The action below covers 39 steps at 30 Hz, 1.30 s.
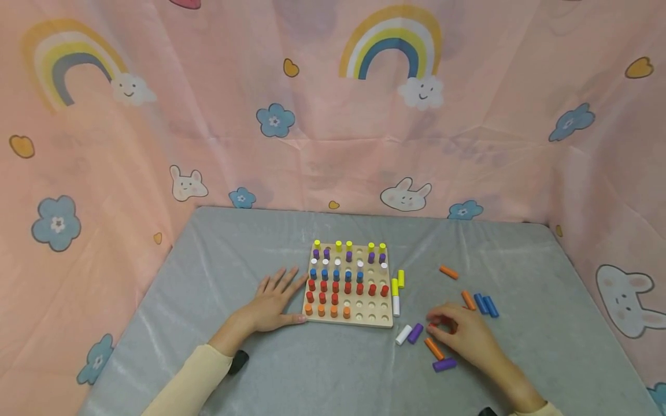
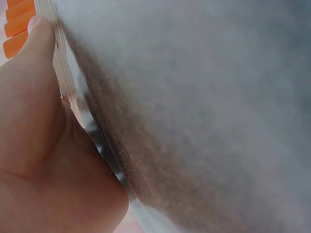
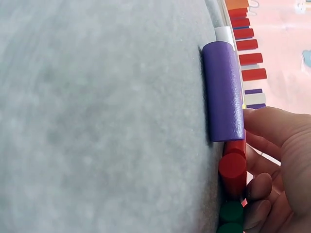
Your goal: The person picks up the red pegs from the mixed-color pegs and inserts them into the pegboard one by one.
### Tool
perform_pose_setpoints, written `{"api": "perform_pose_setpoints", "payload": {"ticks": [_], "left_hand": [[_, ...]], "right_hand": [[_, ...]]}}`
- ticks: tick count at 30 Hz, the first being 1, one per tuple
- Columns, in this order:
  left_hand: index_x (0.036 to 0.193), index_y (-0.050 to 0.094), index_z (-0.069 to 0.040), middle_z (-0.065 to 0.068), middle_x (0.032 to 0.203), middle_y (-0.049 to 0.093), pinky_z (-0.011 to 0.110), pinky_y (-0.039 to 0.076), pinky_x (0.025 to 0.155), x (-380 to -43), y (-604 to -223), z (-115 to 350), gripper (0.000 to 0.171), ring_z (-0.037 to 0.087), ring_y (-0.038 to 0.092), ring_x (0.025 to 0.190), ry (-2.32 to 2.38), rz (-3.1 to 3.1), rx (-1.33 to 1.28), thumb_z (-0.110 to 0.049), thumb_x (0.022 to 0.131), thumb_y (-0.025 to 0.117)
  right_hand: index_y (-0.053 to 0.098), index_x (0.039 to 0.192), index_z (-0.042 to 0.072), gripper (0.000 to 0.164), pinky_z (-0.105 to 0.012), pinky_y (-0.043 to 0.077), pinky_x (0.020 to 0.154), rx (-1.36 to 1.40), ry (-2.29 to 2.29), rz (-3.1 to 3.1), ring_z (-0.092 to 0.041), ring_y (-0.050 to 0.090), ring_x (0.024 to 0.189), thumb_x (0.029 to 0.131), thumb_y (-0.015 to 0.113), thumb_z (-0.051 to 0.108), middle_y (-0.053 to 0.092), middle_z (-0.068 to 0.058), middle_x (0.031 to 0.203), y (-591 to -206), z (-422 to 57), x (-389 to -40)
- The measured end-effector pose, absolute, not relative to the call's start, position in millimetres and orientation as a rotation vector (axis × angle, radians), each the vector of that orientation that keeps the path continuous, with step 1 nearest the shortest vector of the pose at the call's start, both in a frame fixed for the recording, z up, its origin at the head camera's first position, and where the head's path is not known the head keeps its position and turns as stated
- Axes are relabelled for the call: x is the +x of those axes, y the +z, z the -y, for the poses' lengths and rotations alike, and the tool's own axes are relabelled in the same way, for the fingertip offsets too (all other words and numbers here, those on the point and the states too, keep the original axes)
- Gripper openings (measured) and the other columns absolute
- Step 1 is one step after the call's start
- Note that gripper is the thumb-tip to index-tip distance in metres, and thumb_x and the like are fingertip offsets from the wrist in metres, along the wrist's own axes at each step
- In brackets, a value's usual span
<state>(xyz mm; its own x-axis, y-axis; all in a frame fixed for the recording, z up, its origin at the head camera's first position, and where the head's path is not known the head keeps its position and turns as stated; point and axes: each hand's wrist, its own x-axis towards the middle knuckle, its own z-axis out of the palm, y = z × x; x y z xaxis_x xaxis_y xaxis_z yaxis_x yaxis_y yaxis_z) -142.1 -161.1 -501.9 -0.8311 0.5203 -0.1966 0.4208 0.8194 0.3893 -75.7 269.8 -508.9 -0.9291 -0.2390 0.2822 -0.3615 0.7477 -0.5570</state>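
A wooden peg board (image 1: 364, 323) stands at the middle of the table with rows of coloured pegs in it, some holes bare. My left hand (image 1: 273, 305) lies flat at the board's left side, fingers spread. In the left wrist view its thumb (image 2: 41, 41) touches the board's edge beside orange pegs (image 2: 18, 31). To the right of the board, my right hand (image 1: 465, 330) has thumb and index finger bent together around a red peg (image 1: 432, 325), mostly covered. In the right wrist view a purple peg (image 3: 222, 90), another red peg (image 3: 232, 170) and green pegs (image 3: 232, 212) lie beside the fingers.
Loose on the grey table (image 1: 322, 370) are a white peg (image 1: 403, 335), a purple peg (image 1: 415, 333), orange peg (image 1: 434, 349) and blue pegs (image 1: 491, 307). Yellow pegs (image 1: 401, 279) lie along the board's right edge. A pink curtain (image 1: 312, 167) hangs behind.
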Motion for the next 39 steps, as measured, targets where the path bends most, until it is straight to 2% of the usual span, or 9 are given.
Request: {"api": "perform_pose_setpoints", "payload": {"ticks": [7, 16, 27, 39], "left_hand": [[0.16, 0.017, -0.022, 0.014, 0.168, 0.01, 0.071, 0.003, 0.118, -141.3, -505.0, 163.2, 0.096, 0.044, 0.006, 0.153, 0.56, -2.72, 0.755, -0.072, 0.087, 0.053], [0.159, 0.02, -0.018, 0.016, 0.167, 0.013, 0.07, 0.005, 0.118, -140.3, -500.7, 161.8, 0.094, 0.045, 0.008, 0.153, 0.537, -2.721, 0.755, -0.067, 0.088, 0.058], [0.161, 0.012, -0.028, 0.009, 0.169, 0.007, 0.068, 0.004, 0.119, -144.6, -515.6, 165.0, 0.096, 0.039, 0.004, 0.155, 0.503, -2.743, 0.738, -0.072, 0.087, 0.054], [0.161, 0.01, -0.028, 0.007, 0.17, 0.004, 0.068, 0.003, 0.12, -146.2, -515.4, 164.8, 0.097, 0.038, 0.002, 0.156, 0.484, -2.724, 0.723, -0.071, 0.086, 0.056]], "right_hand": [[0.073, 0.092, 0.021, 0.023, -0.017, 0.038, 0.054, 0.43, 0.875, 2.842, 0.005, 0.047, 0.063, 0.074, 0.086, 0.015, 0.067, 0.013, 0.08, -510.5, -268.3, -75.9], [0.074, 0.091, 0.022, 0.022, -0.017, 0.037, 0.054, 0.41, 0.867, 2.845, 0.006, 0.045, 0.063, 0.074, 0.086, 0.014, 0.065, 0.014, 0.078, -511.3, -267.1, -76.9], [0.074, 0.093, 0.022, 0.019, -0.018, 0.038, 0.055, 0.357, 0.867, 2.89, 0.003, 0.045, 0.063, 0.078, 0.084, 0.018, 0.062, 0.013, 0.078, -505.3, -262.8, -80.6], [0.074, 0.096, 0.017, 0.019, -0.018, 0.037, 0.047, 0.385, 0.908, 2.781, 0.003, 0.042, 0.053, 0.08, 0.081, 0.011, 0.066, 0.008, 0.083, -499.3, -258.4, -87.1]]}}
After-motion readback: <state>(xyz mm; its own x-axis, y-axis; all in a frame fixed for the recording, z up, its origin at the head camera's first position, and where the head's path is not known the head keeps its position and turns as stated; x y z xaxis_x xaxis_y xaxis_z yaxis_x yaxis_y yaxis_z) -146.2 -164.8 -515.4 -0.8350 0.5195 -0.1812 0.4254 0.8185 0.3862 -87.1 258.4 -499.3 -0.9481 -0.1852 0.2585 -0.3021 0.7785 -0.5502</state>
